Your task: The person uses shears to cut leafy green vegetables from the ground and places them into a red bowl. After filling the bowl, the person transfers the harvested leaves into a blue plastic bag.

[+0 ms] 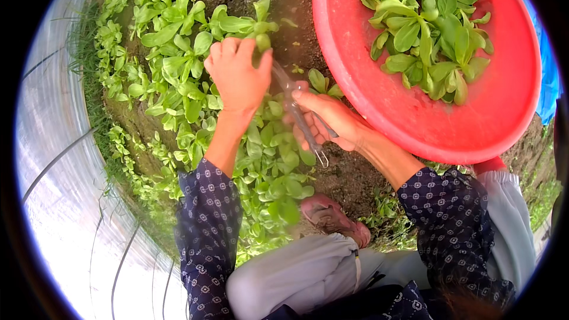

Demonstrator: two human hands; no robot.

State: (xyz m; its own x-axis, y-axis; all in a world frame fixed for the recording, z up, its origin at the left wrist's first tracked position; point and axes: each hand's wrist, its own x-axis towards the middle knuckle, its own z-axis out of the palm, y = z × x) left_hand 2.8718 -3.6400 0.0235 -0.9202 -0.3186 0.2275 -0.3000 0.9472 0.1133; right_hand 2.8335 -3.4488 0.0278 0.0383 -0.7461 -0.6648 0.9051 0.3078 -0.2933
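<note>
My left hand (240,75) is closed around a leafy green plant (240,24) at the edge of the planted bed, its fingers partly hidden behind the back of the hand. Just right of it, my right hand (331,118) grips a pair of scissors or snips (302,124) with dark handles; a wire loop shows at the lower end. The tool's upper end points toward the plant at my left hand and is blurred. A red plastic basin (444,133) stands right of my right hand, with picked leafy greens (426,31) heaped in it.
Dense leafy plants (178,62) cover the bed on the left, beside a translucent plastic sheet wall (58,142) with hoops. Bare soil (346,178) lies beneath the basin's near side. My shoe (335,220) stands close to low plants. Blue plastic (549,75) lies behind the basin.
</note>
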